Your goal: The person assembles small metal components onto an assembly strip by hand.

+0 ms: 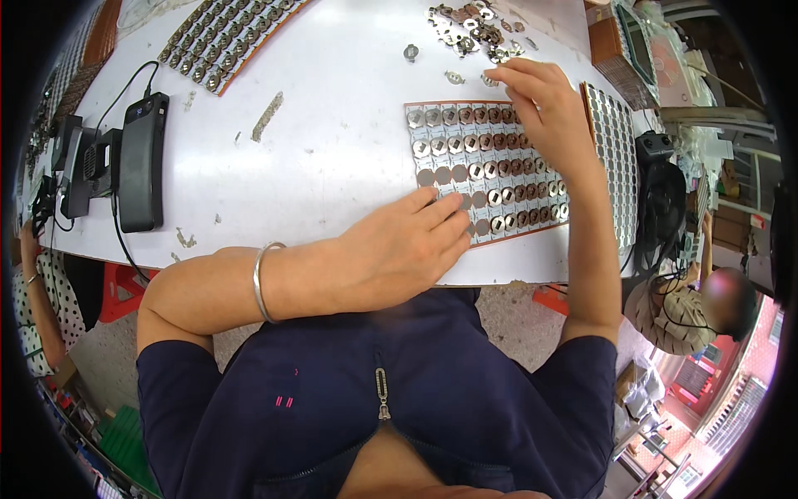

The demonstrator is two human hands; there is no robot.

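Spanning one panel of metal discs with two bare hands

Beside the fingertips of the right hand [553, 108], a small metal piece [489, 81] is seen on the table; whether it is pinched cannot be told. The left hand [407, 249] is laid palm down with its fingers loosely curved over the lower left edge of the panel [453, 157]; whether anything is grasped there cannot be told, since the thumb is hidden. Dull round spots are shown close to the left fingers, while shinier discs are lined up in rows elsewhere. The panel's upper right part is covered by the right hand and wrist, the fingers being pointed leftward. The left forearm is stretched across from the left, and a silver bangle [260, 283] is worn on it.

Beyond the panel, a loose pile of metal pieces [472, 45] is scattered on the white table [332, 108], which is marked by a worn streak [268, 116]. A second panel [231, 40] is set at the upper left, and a third [611, 158] is placed just right of the right forearm. A black device [143, 166] is wired up at the left.

Farther out, a red stool [123, 291], a speckled floor [499, 320] and a green crate [126, 449] are seen, and a co-worker [673, 308] is seated at the right.
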